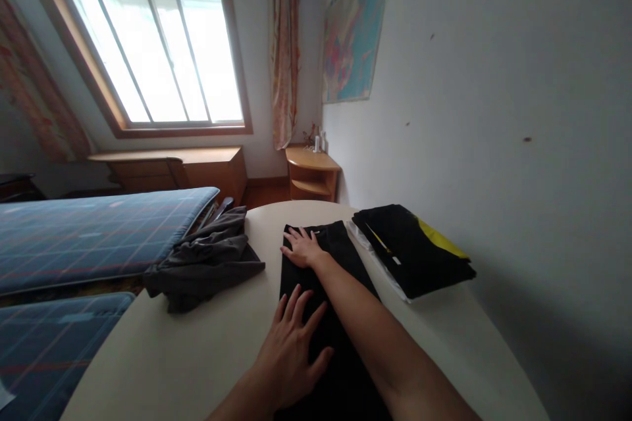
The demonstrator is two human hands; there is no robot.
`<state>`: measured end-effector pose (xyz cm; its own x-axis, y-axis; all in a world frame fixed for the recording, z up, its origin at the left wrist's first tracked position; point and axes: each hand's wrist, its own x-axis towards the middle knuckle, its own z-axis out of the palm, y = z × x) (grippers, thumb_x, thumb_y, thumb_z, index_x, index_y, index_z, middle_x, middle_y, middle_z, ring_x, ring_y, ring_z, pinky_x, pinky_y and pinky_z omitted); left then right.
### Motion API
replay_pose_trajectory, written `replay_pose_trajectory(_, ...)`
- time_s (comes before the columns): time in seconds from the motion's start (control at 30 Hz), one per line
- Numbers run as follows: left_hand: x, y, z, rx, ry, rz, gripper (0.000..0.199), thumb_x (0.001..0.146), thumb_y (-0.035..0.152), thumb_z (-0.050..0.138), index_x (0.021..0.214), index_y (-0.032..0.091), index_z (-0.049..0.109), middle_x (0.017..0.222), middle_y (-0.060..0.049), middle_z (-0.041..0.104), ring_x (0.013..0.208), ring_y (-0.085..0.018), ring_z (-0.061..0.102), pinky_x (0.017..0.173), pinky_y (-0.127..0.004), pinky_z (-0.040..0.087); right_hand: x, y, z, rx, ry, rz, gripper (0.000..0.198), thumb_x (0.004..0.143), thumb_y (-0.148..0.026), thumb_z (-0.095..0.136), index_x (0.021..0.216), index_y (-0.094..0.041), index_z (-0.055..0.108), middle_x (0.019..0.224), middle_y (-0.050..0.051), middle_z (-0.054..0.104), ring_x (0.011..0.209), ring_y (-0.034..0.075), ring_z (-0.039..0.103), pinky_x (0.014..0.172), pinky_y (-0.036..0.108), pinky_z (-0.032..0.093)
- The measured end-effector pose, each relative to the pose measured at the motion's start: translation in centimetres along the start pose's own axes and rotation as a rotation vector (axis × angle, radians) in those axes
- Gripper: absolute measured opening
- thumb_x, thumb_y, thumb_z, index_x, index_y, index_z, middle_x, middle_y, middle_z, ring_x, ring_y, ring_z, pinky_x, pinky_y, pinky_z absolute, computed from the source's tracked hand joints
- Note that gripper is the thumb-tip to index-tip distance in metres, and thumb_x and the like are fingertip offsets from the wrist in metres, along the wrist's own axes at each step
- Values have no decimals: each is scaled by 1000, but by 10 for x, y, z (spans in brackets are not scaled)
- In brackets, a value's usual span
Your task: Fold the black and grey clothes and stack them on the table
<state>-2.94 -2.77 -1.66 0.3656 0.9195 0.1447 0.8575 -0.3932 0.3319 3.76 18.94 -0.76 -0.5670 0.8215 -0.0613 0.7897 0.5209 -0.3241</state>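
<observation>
A pair of black trousers (343, 253), folded lengthwise into a long strip, lies on the round pale table (148, 368) with the waistband at the far end. My right hand (302, 247) rests flat near that waistband, fingers spread. Closer to me, my left hand (296, 345) is over the left edge of the cloth with its fingers apart; whether it presses down I cannot tell. Neither hand grips anything. My right forearm crosses the trousers and hides part of them.
To the right sits a stack of folded clothes (409, 250), black with yellow and white. A crumpled dark grey garment (207, 263) hangs over the table's left edge. Beyond it is a blue plaid mattress (99, 230). A wall (494, 145) runs along the right.
</observation>
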Motion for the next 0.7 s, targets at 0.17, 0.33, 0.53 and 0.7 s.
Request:
replay_pose_trajectory(0.17, 3, -4, 3, 14, 14, 10, 69, 90, 50, 60, 153, 33, 39, 161, -9, 32, 151, -39, 18, 119, -63, 21, 6, 4, -4, 16, 25, 3, 66, 100, -61, 23, 156, -27, 32, 167, 1, 17, 153, 29, 8, 121, 59, 4)
replay_pose_trajectory(0.33, 7, -14, 2, 51, 44, 25, 67, 91, 50, 60, 152, 34, 39, 160, -8, 33, 151, -37, 19, 120, -61, 22, -23, 9, -15, -44, 84, -79, 60, 102, -55, 27, 150, -25, 44, 166, 4, 22, 153, 28, 8, 122, 54, 3)
replay_pose_trajectory(0.53, 15, -31, 0, 85, 70, 43, 64, 90, 52, 60, 149, 32, 44, 159, -8, 36, 151, -34, 21, 121, -57, 23, -81, 22, -18, -5, 31, 100, 71, 97, -66, 32, 157, -28, 32, 167, 9, 14, 152, 40, 3, 117, 65, 3)
replay_pose_trajectory(0.7, 18, -27, -8, 96, 214, 39, 43, 88, 37, 64, 130, 25, 62, 144, -8, 56, 136, -31, 47, 115, -52, 38, -91, 34, -5, 27, -15, 168, 77, 94, -74, 28, 158, -33, 24, 168, 6, 9, 152, 41, -4, 115, 69, -2)
